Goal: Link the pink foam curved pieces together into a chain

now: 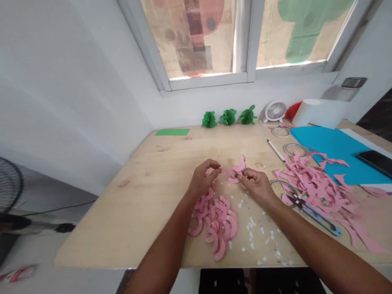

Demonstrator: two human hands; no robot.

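Above the middle of the table, my left hand [206, 178] pinches one end of a curved pink paper strip [226, 171]. Facing it, my right hand [255, 183] has thumb and finger closed on more curved pink paper pieces [240, 166], which meet the strip between both hands. Below my left hand lies a pile of pink paper curves [219, 222], partly behind my left wrist. Small white paper bits [251, 232] are scattered on the wood beneath my right forearm.
Pink paper scraps [318, 183] and blue-handled scissors [318, 215] lie at right, with tape rolls [295, 149], a pen [276, 150], blue paper [324, 143] and a phone [376, 162]. Green paper ornaments [228, 117] and a small white fan [275, 111] stand along the wall; a green strip [172, 132] lies back left.
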